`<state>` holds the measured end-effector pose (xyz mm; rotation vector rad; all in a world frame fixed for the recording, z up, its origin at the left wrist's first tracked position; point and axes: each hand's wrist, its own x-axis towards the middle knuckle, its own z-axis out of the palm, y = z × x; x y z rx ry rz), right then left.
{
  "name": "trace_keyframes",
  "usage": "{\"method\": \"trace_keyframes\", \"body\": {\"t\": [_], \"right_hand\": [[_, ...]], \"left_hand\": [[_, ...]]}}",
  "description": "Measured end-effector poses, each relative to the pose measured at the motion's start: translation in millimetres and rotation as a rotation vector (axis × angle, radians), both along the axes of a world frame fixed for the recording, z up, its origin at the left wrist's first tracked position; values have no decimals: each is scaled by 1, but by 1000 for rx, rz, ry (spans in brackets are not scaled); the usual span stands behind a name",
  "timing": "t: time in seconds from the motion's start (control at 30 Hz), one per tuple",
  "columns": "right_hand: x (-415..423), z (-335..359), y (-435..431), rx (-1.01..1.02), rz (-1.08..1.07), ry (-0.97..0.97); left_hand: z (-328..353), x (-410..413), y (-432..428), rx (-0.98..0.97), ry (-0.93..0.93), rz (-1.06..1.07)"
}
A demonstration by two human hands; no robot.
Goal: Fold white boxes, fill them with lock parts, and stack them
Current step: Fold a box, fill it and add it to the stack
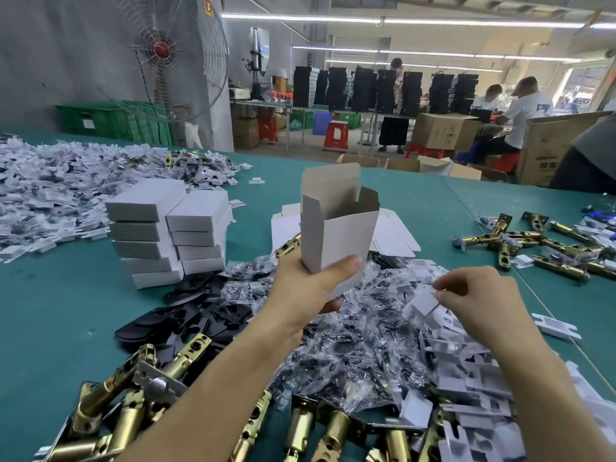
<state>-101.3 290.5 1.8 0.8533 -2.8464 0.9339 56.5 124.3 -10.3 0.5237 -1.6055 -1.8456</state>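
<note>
Taking the stack of closed white boxes (pixel 170 231) on the green bench (pixel 60 305) as the landmark: to its left spreads a wide heap of small white card pieces (pixel 50 188), and in front of it, near the lower edge, lie brass latch bolts (pixel 133 391) beside black plates (pixel 186 311). Just right of the stack, the left hand (pixel 310 288) holds an open white box (pixel 336 225) upright above the bench, its long axis vertical, the open mouth pointing up with the tall flap standing at the far side. The left grip is clamped on the box's lower end, thumb across the near face and fingers behind, so the box rises out of the hand. Below it lies a pile of clear plastic bags of small dark parts (pixel 350 331), with flat unfolded box blanks (pixel 393 235) behind. Further right, the right hand (pixel 476 295) pinches a small white card insert (pixel 421 303) between its fingertips, low over the pile. Well right of the stack, more brass latch bolts (pixel 533 245) lie scattered.
</note>
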Motion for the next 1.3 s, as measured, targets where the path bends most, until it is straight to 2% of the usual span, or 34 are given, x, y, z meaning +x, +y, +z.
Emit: {"method": "trace_keyframes", "body": {"t": [0.17,0.27,0.4,0.67,0.77,0.97,1.07,1.2,1.3], "right_hand": [[-5,-2,3,-25,-44,-22],[-4,-1,-1,-44,41,-74],[4,-2,-8,68,221,-108],[11,4,-10,28,299,-146],[9,-1,-10,93,333,-85],[5,-8,-15,47,266,126],[7,-5,-15,-84,279,131],[19,14,-13,-467,289,11],[32,36,-6,-703,314,74]], "left_hand": [[-1,0,-1,-8,-1,-7],[-1,-1,0,-9,-10,-5],[-2,-1,-1,3,-18,5],[0,0,0,18,-39,11],[0,0,1,20,-44,10],[2,0,3,21,16,-33],[1,1,3,-9,27,-59],[1,0,5,-31,3,-24],[0,1,5,-99,-42,-12]]}}
